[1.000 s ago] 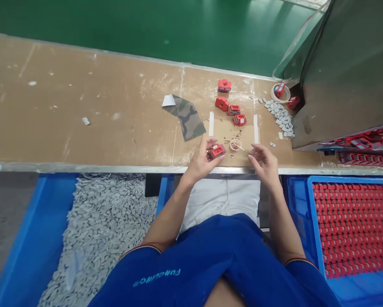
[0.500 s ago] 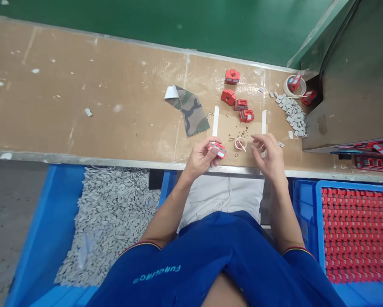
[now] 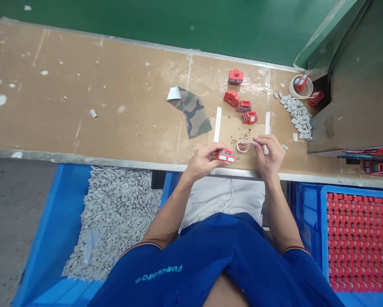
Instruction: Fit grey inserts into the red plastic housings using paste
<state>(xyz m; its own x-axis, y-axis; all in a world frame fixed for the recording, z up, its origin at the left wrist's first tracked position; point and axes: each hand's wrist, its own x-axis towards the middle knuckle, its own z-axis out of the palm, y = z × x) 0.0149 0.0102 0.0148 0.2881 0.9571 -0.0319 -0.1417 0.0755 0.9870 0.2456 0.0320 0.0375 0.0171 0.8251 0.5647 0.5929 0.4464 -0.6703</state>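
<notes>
My left hand (image 3: pixel 204 161) grips a red toy vehicle piece (image 3: pixel 226 156) with light window panels, just above the bench's front edge. Between the fingertips of my right hand (image 3: pixel 269 154) is a thin pale stick (image 3: pixel 248 142), its far end over a small round cup (image 3: pixel 242 146). Dark crumbs lie around the cup. Beyond it, several more red toy vehicle pieces (image 3: pixel 249 117) stand on the bench. A folded camouflage-patterned cloth (image 3: pixel 194 113) rests to the left of a white strip (image 3: pixel 217 124).
Small grey parts (image 3: pixel 298 114) lie heaped at the right, beside a tape roll (image 3: pixel 292 87) with a red piece inside. A metal box (image 3: pixel 357 98) bounds the bench there. Below are a blue bin of grey pieces (image 3: pixel 114 217) and a blue crate (image 3: pixel 323 230) of red pieces.
My right hand has closed on the stick, which leaned in the cup before. My left hand has shifted slightly right and turned the red piece so its window side shows.
</notes>
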